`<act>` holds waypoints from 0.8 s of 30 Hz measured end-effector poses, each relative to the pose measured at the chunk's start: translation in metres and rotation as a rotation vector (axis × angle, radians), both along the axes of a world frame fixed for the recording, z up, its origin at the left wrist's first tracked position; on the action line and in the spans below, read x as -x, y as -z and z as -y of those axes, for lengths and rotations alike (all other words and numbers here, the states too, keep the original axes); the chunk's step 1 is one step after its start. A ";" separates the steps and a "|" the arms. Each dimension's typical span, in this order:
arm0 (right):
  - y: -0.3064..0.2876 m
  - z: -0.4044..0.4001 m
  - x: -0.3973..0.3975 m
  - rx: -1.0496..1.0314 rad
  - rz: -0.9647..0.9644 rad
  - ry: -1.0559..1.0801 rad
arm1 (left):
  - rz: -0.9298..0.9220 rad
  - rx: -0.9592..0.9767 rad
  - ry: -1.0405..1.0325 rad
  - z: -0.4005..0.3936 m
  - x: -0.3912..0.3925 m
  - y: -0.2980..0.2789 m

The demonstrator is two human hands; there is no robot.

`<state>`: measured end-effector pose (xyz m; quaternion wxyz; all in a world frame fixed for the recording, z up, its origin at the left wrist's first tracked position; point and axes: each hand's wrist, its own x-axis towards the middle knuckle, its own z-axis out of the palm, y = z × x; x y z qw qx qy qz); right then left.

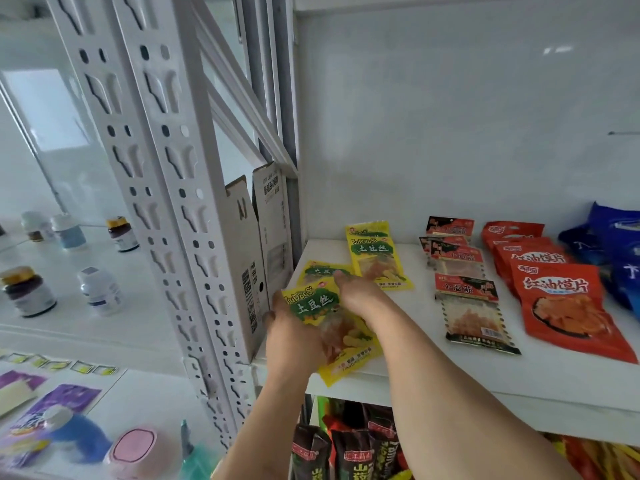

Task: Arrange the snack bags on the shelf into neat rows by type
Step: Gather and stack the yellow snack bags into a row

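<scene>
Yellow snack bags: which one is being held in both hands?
The front yellow bag, at the shelf's edge, gripped by left hand and right hand; the others lie flat behind it.

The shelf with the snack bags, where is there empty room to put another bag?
Bare white shelf shows between the yellow bags and the red-and-clear packets, and along the front edge. The right side is crowded: orange bags overlap, with blue bags close beside them.
</scene>
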<state>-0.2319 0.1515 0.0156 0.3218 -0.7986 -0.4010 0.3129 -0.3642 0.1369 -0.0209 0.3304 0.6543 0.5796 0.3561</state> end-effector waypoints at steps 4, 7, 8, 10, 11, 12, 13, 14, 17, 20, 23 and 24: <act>0.004 -0.006 -0.002 0.058 0.006 -0.037 | -0.157 -0.013 0.032 -0.004 0.009 0.000; 0.004 -0.005 -0.004 0.115 0.061 -0.032 | -0.294 -0.043 0.058 -0.005 0.014 0.001; 0.005 -0.004 -0.005 0.133 0.072 -0.031 | -0.333 -0.055 0.053 -0.004 0.015 0.001; 0.007 -0.003 -0.008 0.147 0.103 -0.039 | -0.385 -0.077 0.043 -0.005 0.017 0.002; 0.009 -0.001 -0.009 0.144 0.126 -0.046 | -0.386 -0.089 0.042 -0.005 0.018 0.002; 0.010 0.001 -0.012 0.150 0.156 -0.051 | -0.386 -0.104 0.040 -0.004 0.019 0.002; 0.010 0.004 -0.014 0.152 0.183 -0.054 | -0.388 -0.122 0.036 -0.003 0.019 0.001; 0.012 0.005 -0.017 0.156 0.209 -0.062 | -0.396 -0.134 0.037 -0.002 0.019 0.002; 0.022 0.007 -0.030 0.176 0.276 -0.074 | -0.381 -0.146 0.066 -0.001 0.020 -0.001; 0.033 0.012 -0.042 0.100 0.401 -0.061 | -0.329 -0.131 0.095 -0.002 0.023 -0.006; 0.043 0.019 -0.038 -0.113 0.410 -0.023 | -0.305 -0.110 0.153 -0.002 0.025 -0.011; 0.046 0.019 -0.033 -0.158 0.373 -0.035 | -0.300 -0.099 0.172 -0.002 0.025 -0.012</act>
